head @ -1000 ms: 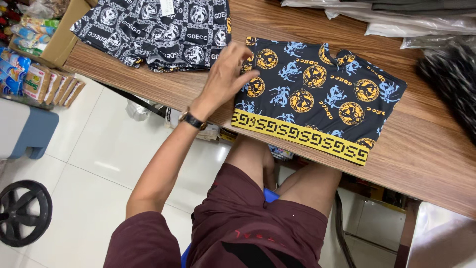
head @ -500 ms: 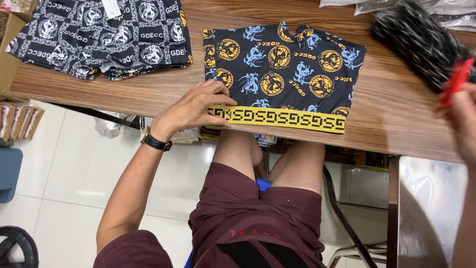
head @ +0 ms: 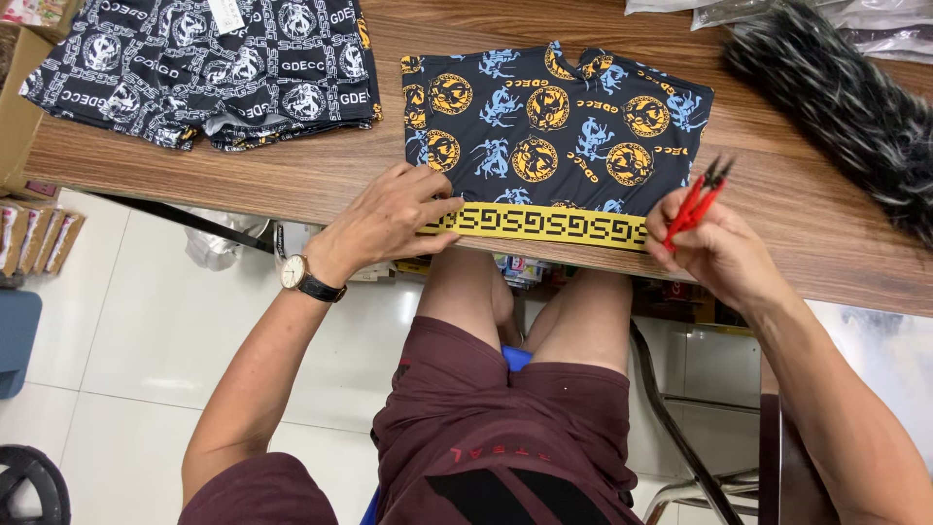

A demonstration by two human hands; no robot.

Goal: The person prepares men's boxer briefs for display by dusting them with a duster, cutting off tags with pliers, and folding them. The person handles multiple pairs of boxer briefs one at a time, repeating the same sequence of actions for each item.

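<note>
**Holding the shorts flat, snips at the ready**

Your left hand [head: 394,216] lies on the wooden table [head: 836,243], right at the near edge. The fingers are spread a bit and press on the left end of the yellow band [head: 544,225]. That hand grips nothing; it just pushes down. It looks like you do this so the cloth stays flat and does not slide.

The dark blue shorts [head: 559,136] lie flat in the middle of the table. They have gold circles and light blue shapes on them. The yellow band is turned toward you and runs along the table edge, so it is the easiest part for you to get at.

Your right hand [head: 719,255] is closed around small red snips [head: 698,202]. The tips point up and away from you. They sit just beside the right end of the band. I cannot tell if the tips touch the cloth. Your two hands are well apart, one at each end of the band.

A black and white pair of shorts [head: 209,63] lies off to the left, out of the way. Something dark and speckled [head: 846,107] lies to the far right.
</note>
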